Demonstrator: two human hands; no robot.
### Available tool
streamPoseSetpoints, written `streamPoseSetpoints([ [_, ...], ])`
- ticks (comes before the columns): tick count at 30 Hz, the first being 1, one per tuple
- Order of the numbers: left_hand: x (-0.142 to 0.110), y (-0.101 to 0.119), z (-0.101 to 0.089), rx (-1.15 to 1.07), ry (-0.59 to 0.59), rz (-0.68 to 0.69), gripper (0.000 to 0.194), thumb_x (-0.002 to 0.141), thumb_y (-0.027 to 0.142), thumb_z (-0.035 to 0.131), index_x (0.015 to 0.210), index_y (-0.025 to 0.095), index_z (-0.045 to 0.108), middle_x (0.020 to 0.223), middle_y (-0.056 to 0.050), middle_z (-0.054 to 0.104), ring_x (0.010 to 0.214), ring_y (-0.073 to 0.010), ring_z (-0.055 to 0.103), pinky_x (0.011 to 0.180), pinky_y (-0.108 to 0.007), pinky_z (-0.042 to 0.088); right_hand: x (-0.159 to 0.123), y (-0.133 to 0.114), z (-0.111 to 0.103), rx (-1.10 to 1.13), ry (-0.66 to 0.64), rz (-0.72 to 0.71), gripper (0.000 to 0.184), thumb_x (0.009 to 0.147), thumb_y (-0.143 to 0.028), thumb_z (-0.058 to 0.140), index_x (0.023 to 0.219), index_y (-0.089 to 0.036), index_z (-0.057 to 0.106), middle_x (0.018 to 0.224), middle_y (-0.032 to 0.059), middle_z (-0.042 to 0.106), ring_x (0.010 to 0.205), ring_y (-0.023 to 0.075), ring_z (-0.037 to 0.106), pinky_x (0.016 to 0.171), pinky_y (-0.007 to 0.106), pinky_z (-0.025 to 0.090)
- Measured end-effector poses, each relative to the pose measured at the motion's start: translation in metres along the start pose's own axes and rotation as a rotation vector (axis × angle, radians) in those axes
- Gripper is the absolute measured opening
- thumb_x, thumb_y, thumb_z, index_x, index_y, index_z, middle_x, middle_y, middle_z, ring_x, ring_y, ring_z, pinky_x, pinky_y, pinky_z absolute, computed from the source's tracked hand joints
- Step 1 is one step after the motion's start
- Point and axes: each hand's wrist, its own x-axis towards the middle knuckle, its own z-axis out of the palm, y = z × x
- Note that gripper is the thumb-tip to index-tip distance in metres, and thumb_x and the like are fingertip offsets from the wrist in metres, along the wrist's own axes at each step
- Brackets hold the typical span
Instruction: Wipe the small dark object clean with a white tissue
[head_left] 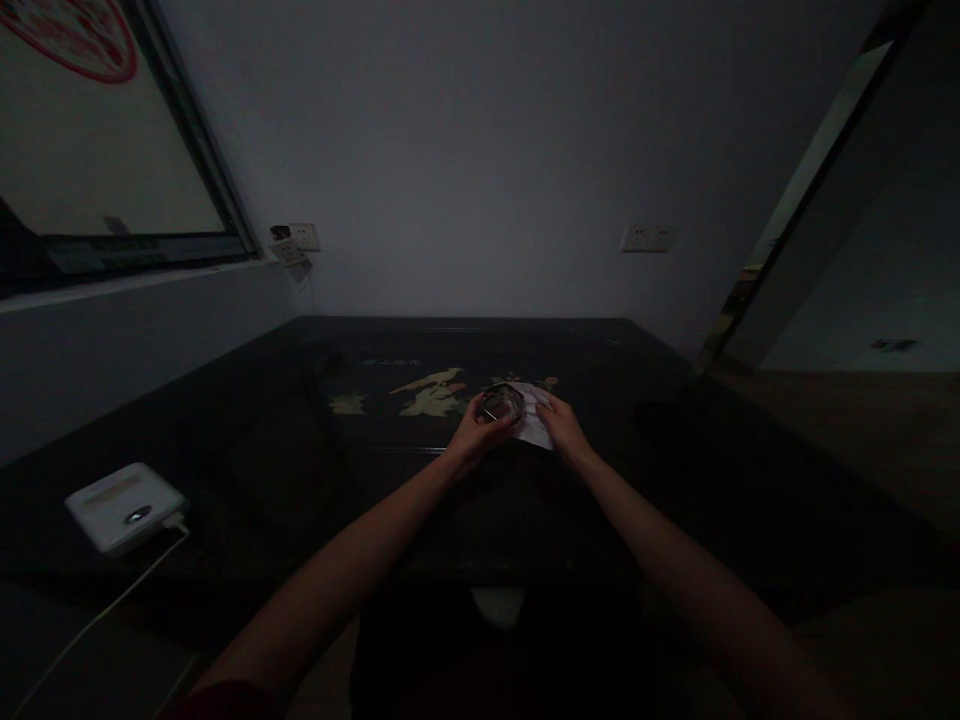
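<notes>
Over the middle of the dark table, my left hand (474,432) grips a small glass ashtray (501,403) with a faceted rim, its thumb along the near side. My right hand (564,425) is closed on a white tissue (533,418). The tissue lies against the right side of the glass and hangs down a little between the hands. Dim light hides the fine detail of the glass, and part of its left side is behind my left fingers.
The dark table (420,345) has a bird-and-flower picture (433,392) on its top. A white box-like device (127,505) with a cable (112,605) sits at the left. Wall sockets (649,238) are behind the table, and a window (112,150) is at upper left.
</notes>
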Motion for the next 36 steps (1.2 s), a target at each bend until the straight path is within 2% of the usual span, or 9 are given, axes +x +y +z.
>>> streamPoseSetpoints([
  [5,-0.001,-0.001,-0.003,0.039,-0.081,0.009,0.092,0.057,0.006,0.082,0.135,0.027,0.036,0.113,-0.010,0.066,0.103,-0.0235,0.066,0.095,-0.044,0.051,0.009,0.002,-0.012,0.062,0.171,-0.056,0.042,0.073,-0.041,0.059,0.106,-0.015,0.064,0.094,0.0078,0.073,0.091,0.0257,0.068,0.084,0.042,0.053],
  [9,-0.001,-0.001,-0.003,0.061,-0.083,0.006,0.084,0.062,0.008,0.080,0.133,0.026,0.037,0.108,-0.010,0.067,0.100,-0.0229,0.067,0.094,-0.045,0.050,0.010,-0.009,-0.019,0.047,0.312,-0.245,0.044,0.078,-0.046,0.058,0.109,-0.016,0.063,0.107,0.0095,0.071,0.103,0.0263,0.065,0.093,0.045,0.049],
  [11,-0.002,0.000,-0.002,0.057,-0.076,-0.006,0.079,0.065,0.010,0.079,0.131,0.025,0.039,0.107,-0.010,0.067,0.100,-0.0232,0.067,0.094,-0.047,0.050,0.005,-0.017,-0.017,-0.017,0.316,-0.323,0.043,0.081,-0.045,0.056,0.112,-0.016,0.063,0.116,0.0105,0.069,0.110,0.0261,0.062,0.100,0.045,0.045],
  [14,-0.004,0.001,0.000,0.049,-0.042,-0.021,0.067,0.065,0.011,0.078,0.122,0.023,0.044,0.107,-0.009,0.066,0.099,-0.0225,0.066,0.093,-0.048,0.050,-0.007,-0.027,-0.009,-0.163,0.196,-0.424,0.039,0.087,-0.038,0.050,0.117,-0.018,0.064,0.124,0.0098,0.065,0.119,0.0244,0.058,0.106,0.043,0.041],
  [18,-0.005,0.003,0.001,0.037,0.010,-0.035,0.052,0.065,0.011,0.076,0.107,0.021,0.048,0.101,-0.005,0.065,0.089,-0.0177,0.066,0.092,-0.046,0.051,-0.022,-0.031,0.004,-0.402,-0.202,-0.551,0.046,0.085,-0.015,0.041,0.126,-0.025,0.060,0.138,0.0041,0.055,0.131,0.0196,0.048,0.114,0.044,0.032],
  [21,-0.005,0.003,0.002,0.050,0.038,-0.060,0.053,0.063,0.008,0.073,0.108,0.022,0.048,0.095,-0.002,0.065,0.081,-0.0148,0.065,0.089,-0.043,0.052,-0.025,-0.029,0.008,-0.570,-0.328,-0.601,0.055,0.081,-0.006,0.039,0.128,-0.028,0.059,0.142,0.0014,0.051,0.135,0.0177,0.042,0.116,0.044,0.029],
  [30,-0.003,0.003,0.002,0.009,0.048,0.003,0.058,0.056,0.005,0.072,0.107,0.023,0.051,0.096,-0.001,0.065,0.084,-0.0150,0.064,0.084,-0.034,0.052,-0.025,-0.027,0.004,-0.821,-0.423,-0.689,0.063,0.081,-0.002,0.040,0.140,-0.023,0.046,0.146,0.0080,0.046,0.140,0.0202,0.035,0.115,0.048,0.029],
  [33,-0.001,0.002,0.000,0.000,0.050,0.010,0.058,0.057,0.007,0.075,0.107,0.023,0.052,0.096,-0.001,0.065,0.085,-0.0161,0.064,0.084,-0.034,0.052,-0.027,-0.029,0.006,-0.781,-0.371,-0.744,0.061,0.083,-0.003,0.042,0.140,-0.025,0.046,0.153,0.0047,0.035,0.144,0.0193,0.024,0.117,0.048,0.026],
  [36,-0.001,0.002,0.000,-0.010,0.034,-0.003,0.060,0.058,0.007,0.074,0.111,0.024,0.051,0.095,-0.001,0.065,0.083,-0.0153,0.064,0.084,-0.035,0.052,-0.025,-0.027,0.006,-0.711,-0.295,-0.698,0.064,0.085,-0.005,0.043,0.144,-0.029,0.039,0.157,0.0022,0.024,0.145,0.0194,0.022,0.117,0.048,0.025],
])
